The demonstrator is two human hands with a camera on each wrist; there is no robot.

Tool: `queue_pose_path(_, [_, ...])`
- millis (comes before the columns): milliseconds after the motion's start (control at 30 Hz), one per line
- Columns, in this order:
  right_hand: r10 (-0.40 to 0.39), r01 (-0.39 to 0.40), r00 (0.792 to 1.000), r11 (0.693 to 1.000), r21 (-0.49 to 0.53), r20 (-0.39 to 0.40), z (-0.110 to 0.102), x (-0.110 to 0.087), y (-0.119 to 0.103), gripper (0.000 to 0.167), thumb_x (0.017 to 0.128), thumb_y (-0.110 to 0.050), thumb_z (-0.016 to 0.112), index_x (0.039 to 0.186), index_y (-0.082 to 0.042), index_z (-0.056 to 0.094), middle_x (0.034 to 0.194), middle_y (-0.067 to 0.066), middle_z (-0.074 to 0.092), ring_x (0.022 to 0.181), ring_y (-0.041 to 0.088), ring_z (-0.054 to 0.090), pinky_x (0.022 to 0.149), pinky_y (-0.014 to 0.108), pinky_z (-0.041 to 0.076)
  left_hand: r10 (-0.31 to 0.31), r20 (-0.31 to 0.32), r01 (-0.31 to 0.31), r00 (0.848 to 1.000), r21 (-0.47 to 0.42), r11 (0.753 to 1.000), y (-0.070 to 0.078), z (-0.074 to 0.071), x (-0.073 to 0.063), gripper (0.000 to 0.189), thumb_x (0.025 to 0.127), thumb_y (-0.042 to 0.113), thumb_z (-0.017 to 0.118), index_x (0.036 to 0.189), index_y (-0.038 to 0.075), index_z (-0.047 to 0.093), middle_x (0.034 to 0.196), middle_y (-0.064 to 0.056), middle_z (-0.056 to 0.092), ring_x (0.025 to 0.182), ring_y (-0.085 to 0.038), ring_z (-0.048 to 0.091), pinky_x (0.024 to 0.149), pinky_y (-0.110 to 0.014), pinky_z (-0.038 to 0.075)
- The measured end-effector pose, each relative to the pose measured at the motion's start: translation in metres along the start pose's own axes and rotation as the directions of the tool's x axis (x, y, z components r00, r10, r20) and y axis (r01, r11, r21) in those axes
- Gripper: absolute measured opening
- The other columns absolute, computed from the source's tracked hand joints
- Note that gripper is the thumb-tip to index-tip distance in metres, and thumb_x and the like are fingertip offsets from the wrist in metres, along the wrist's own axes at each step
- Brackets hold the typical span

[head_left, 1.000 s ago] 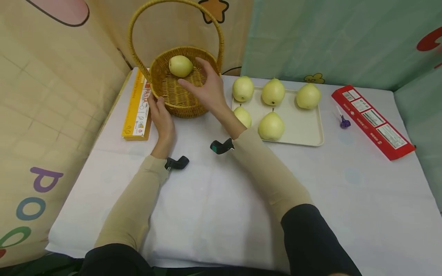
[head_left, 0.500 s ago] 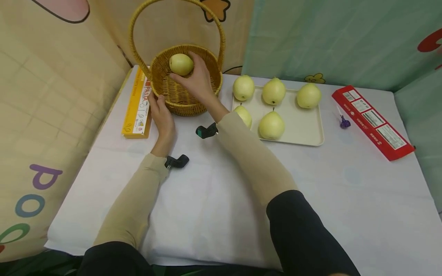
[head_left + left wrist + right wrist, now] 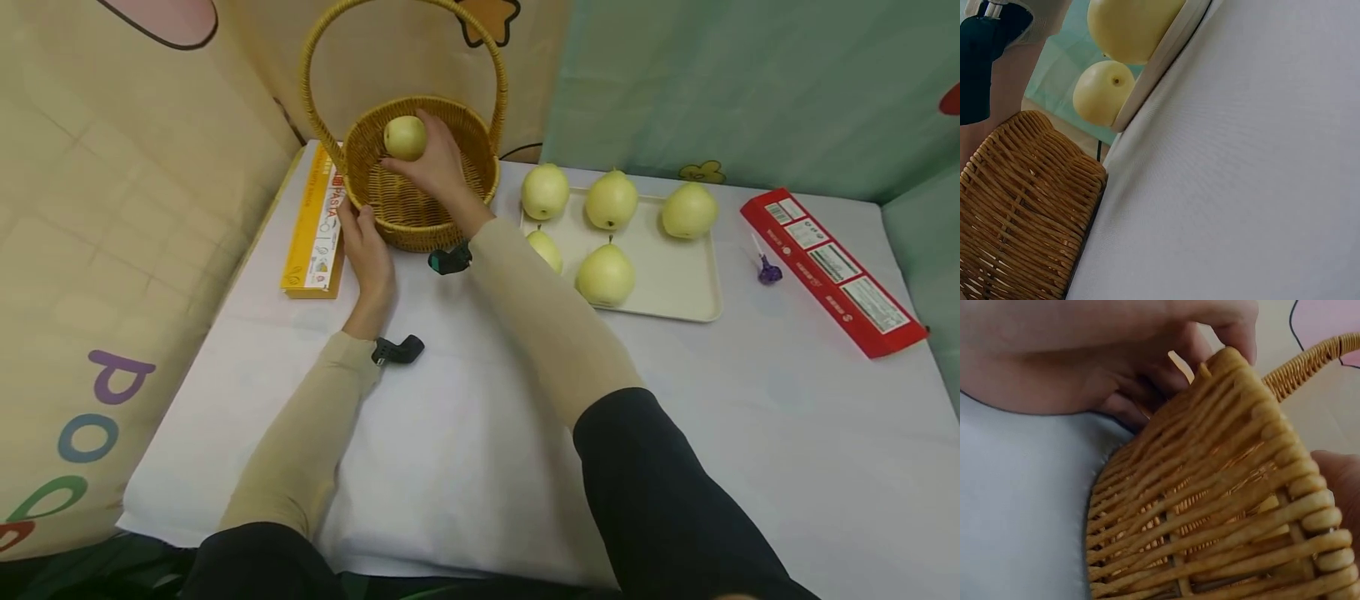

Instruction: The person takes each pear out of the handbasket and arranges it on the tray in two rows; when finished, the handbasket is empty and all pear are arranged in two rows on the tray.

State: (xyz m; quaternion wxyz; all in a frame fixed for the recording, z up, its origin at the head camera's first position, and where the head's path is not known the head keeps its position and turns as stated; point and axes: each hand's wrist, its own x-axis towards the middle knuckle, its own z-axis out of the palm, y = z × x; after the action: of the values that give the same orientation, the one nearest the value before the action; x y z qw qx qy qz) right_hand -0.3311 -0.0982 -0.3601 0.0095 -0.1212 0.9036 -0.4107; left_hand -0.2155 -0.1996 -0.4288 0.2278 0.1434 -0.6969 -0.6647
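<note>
A yellow-green pear point(image 3: 405, 137) lies inside the round wicker basket point(image 3: 420, 238), near its back left wall. My right hand point(image 3: 441, 162) reaches over the front rim and grips this pear, thumb in front and fingers behind. At the basket's front left, my left hand point(image 3: 369, 254) holds the wall. The right wrist view shows the left thumb point(image 3: 1244, 337) over the rim and the other fingers against the outer weave. In the left wrist view only the basket's outer side point(image 3: 1029, 206) shows, and the left hand is out of sight.
Right of the basket, a cream tray point(image 3: 675, 287) bears several pears. A yellow pasta box point(image 3: 315, 242) lies close along the basket's left. Farther right are a purple-wrapped lollipop point(image 3: 768, 271) and a red box point(image 3: 832, 271). The tall basket handle point(image 3: 501, 92) arches above.
My right hand has moved left and deeper into the basket, from apart to gripping the pear, which has turned slightly. The left hand stays at the basket. The head view has shifted a little.
</note>
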Motion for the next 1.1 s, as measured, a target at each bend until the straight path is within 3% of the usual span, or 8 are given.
queue_pose_path(200, [-0.009, 0.011, 0.995, 0.999, -0.030, 0.097, 0.0003, 0.0037, 0.0031, 0.105, 0.089, -0.048, 0.080, 0.170, -0.018, 0.019, 0.176, 0.004, 0.019, 0.163, 0.014, 0.013, 0.130, 0.026, 0.017, -0.016, 0.004, 0.016, 1.000, 0.004, 1.000, -0.0002, 0.0012, -0.0026, 0.052, 0.112, 0.033, 0.036, 0.163, 0.021, 0.034, 0.168, 0.008, 0.037, 0.148, 0.001, 0.037, 0.119, -0.010, 0.028])
queue_pose_path(267, [-0.012, 0.016, 0.994, 0.999, -0.037, 0.111, -0.0001, 0.0042, 0.0042, 0.106, 0.089, -0.048, 0.080, 0.170, -0.018, 0.018, 0.176, 0.004, 0.018, 0.163, 0.014, 0.013, 0.130, 0.026, 0.016, -0.016, 0.011, 0.016, 1.000, 0.005, 1.000, -0.0003, 0.0019, -0.0034, 0.053, 0.112, 0.033, 0.035, 0.164, 0.021, 0.033, 0.169, 0.008, 0.036, 0.147, 0.002, 0.037, 0.119, -0.010, 0.028])
queue_pose_path(467, [-0.048, 0.052, 0.991, 0.998, -0.033, 0.125, 0.0000, 0.0049, 0.0047, 0.103, 0.090, -0.045, 0.080, 0.169, -0.015, 0.021, 0.172, 0.006, 0.029, 0.156, 0.016, 0.031, 0.126, 0.027, 0.027, -0.002, 0.000, 0.002, 1.000, 0.020, 1.000, -0.0001, 0.0024, -0.0036, 0.053, 0.112, 0.032, 0.036, 0.163, 0.020, 0.034, 0.168, 0.006, 0.038, 0.146, 0.002, 0.039, 0.118, -0.010, 0.029])
queue_pose_path(700, [-0.092, 0.099, 0.981, 0.995, -0.032, 0.171, 0.0016, 0.0032, 0.0031, 0.090, 0.090, -0.042, 0.079, 0.165, -0.017, 0.036, 0.163, 0.002, 0.048, 0.144, 0.017, 0.048, 0.122, 0.032, 0.031, 0.011, -0.006, -0.010, 1.000, 0.028, 1.000, -0.0013, 0.0025, -0.0029, 0.051, 0.112, 0.032, 0.037, 0.161, 0.019, 0.038, 0.167, 0.008, 0.040, 0.145, 0.002, 0.040, 0.118, -0.010, 0.029])
queue_pose_path(933, [-0.110, 0.104, 0.977, 0.994, 0.042, 0.181, 0.0030, 0.0022, 0.0034, 0.081, 0.088, -0.041, 0.082, 0.159, -0.022, 0.048, 0.157, -0.002, 0.055, 0.136, 0.017, 0.054, 0.114, 0.030, 0.038, 0.011, -0.010, -0.011, 1.000, 0.026, 1.000, -0.0015, 0.0024, -0.0039, 0.051, 0.111, 0.032, 0.038, 0.161, 0.021, 0.038, 0.166, 0.009, 0.041, 0.144, 0.002, 0.042, 0.118, -0.011, 0.031])
queue_pose_path(1100, [-0.126, 0.104, 0.971, 0.988, 0.116, 0.205, 0.0046, 0.0013, 0.0032, 0.077, 0.087, -0.035, 0.086, 0.155, -0.022, 0.052, 0.153, 0.003, 0.058, 0.131, 0.019, 0.057, 0.105, 0.027, 0.046, 0.003, -0.006, -0.003, 1.000, 0.030, 1.000, -0.0010, 0.0019, -0.0041, 0.052, 0.111, 0.033, 0.038, 0.161, 0.022, 0.037, 0.167, 0.009, 0.040, 0.144, 0.003, 0.040, 0.118, -0.010, 0.030])
